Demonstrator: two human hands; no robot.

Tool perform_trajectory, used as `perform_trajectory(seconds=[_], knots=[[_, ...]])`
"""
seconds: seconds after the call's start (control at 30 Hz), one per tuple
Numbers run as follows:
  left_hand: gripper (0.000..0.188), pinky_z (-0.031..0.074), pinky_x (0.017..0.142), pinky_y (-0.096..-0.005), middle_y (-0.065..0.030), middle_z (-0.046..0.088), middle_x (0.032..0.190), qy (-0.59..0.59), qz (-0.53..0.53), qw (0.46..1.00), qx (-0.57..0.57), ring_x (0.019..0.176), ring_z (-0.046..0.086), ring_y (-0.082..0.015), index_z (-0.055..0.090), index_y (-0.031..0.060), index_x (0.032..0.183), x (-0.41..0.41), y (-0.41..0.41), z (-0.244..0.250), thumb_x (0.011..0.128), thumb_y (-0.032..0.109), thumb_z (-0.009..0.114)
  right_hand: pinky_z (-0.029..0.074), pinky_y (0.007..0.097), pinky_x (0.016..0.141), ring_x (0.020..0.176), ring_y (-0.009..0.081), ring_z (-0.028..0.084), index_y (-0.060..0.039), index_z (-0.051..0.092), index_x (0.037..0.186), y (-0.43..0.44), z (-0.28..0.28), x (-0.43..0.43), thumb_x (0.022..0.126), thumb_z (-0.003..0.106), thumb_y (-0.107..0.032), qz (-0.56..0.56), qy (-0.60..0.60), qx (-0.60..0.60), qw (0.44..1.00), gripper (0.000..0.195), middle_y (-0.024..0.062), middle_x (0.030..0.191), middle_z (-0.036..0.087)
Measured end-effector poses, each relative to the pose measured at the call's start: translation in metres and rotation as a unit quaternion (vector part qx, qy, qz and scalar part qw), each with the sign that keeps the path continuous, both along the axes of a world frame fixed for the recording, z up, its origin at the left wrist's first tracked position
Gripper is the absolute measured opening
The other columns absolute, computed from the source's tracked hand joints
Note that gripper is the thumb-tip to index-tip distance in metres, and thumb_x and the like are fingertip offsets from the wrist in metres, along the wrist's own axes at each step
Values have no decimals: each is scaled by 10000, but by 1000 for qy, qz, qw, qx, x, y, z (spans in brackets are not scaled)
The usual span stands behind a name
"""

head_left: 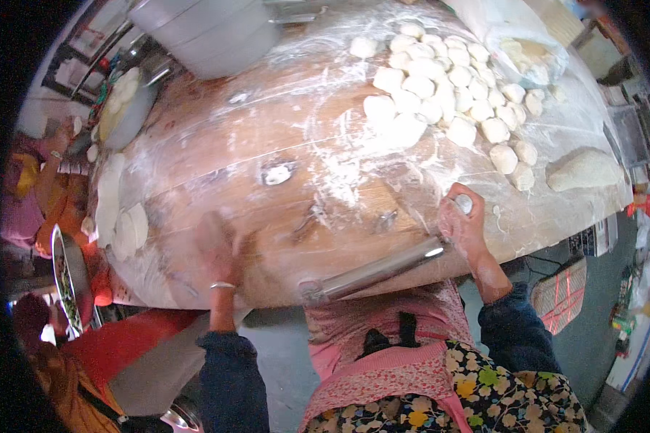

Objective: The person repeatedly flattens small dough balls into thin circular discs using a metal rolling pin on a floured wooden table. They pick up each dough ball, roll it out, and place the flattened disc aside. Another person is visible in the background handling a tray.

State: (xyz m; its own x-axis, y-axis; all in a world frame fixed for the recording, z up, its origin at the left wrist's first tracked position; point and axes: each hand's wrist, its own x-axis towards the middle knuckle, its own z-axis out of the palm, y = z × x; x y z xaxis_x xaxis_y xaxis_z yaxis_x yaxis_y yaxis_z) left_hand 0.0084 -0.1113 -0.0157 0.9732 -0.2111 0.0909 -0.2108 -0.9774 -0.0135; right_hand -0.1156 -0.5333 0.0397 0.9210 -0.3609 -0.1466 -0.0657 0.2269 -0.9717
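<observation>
My left hand, blurred and with a bracelet at the wrist, is over the left part of the floured wooden table; its fingers and anything in them cannot be made out. My right hand is closed around a small metal cylinder, whose round silver end shows between thumb and fingers. Just below it, a shiny metal rolling pin lies slantwise along the near table edge. Flour and a small white patch mark the middle. Many round dough pieces are gathered at the upper right.
A longer dough lump lies at the right, below a plastic bag. Flat dough pieces lie at the left edge, near a bowl. A large metal pot stands at the back. Other people are at the left.
</observation>
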Motion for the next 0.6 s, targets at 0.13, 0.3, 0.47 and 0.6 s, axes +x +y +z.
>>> perform_trajectory(seconds=[0.13, 0.3, 0.47, 0.6], knots=[[839, 97, 1065, -454, -212, 236, 1387, 52, -190, 980, -28, 1308, 181, -323, 199, -20, 1349, 8, -138, 29, 790, 528, 501, 301, 196, 387, 471, 33, 401, -34, 480, 764, 8, 9, 7, 809, 562, -18, -2, 29, 53, 998, 95, -23, 594, 461], [843, 203, 1036, -455, -244, 266, 1358, -39, -299, 933, -196, 1270, 254, -348, 239, -34, 1326, 48, -258, 28, 765, 506, 561, 286, 202, 374, 461, 36, 382, -43, 453, 747, 2, 4, 7, 830, 591, -109, 23, -23, -128, 991, 174, -19, 566, 436], [617, 313, 985, -386, -221, 420, 1236, 56, -350, 891, -283, 1177, 381, -335, 402, -12, 1220, 119, -314, 34, 765, 344, 619, 366, 218, 499, 578, 54, 429, -14, 480, 740, -1, 7, 6, 778, 602, -37, 28, -38, -175, 983, 129, 7, 666, 482], [442, 348, 957, -361, -165, 534, 1109, 174, -299, 906, -245, 1093, 469, -293, 503, 9, 1101, 114, -295, 57, 747, 241, 630, 402, 257, 569, 608, 83, 451, 2, 504, 729, -1, 13, 8, 738, 614, -50, 32, -14, -166, 985, 122, 66, 633, 495]])
